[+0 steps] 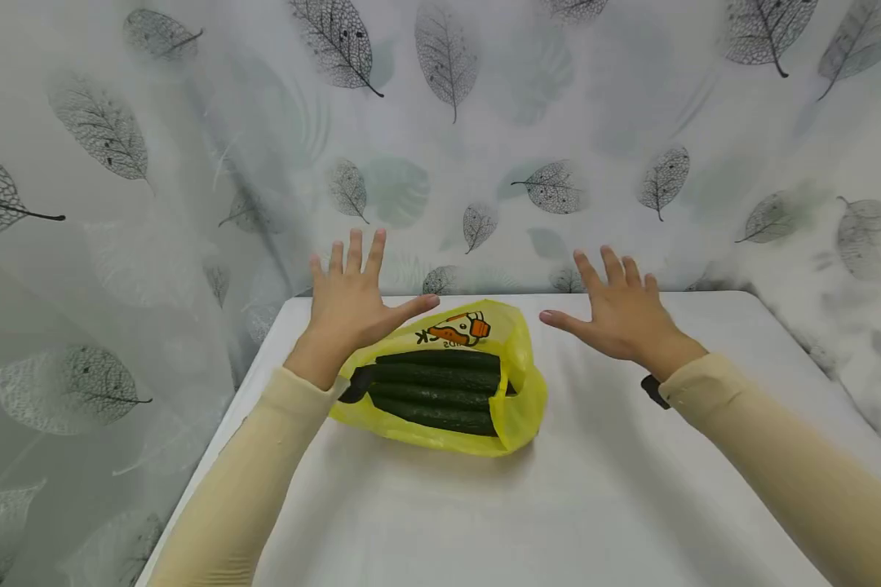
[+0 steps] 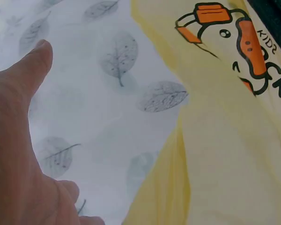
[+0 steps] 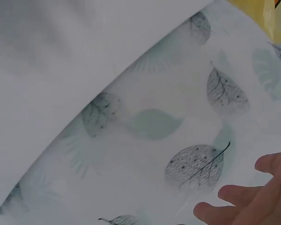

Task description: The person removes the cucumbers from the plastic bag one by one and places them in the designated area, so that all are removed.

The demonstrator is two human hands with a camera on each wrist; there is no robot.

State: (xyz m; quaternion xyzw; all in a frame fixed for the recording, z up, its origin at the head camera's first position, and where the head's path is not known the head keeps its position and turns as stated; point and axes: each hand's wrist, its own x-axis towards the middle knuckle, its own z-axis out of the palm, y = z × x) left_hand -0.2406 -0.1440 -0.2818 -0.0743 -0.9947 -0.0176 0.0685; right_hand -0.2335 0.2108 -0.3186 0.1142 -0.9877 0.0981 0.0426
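A yellow plastic bag with a printed duck lies on the table, its mouth spread wide. Inside it several dark green cucumbers lie side by side. My left hand is held above the bag's left end with fingers spread and holds nothing. To the right of the bag my right hand hovers over the table, fingers apart and nothing in it. In the left wrist view the bag's printed side fills the right part, beside the left thumb. The right wrist view shows some right fingers extended.
The white table extends in front of the bag and to both sides. Behind it and at the left hangs a pale curtain with leaf prints. A dark band shows at the right wrist.
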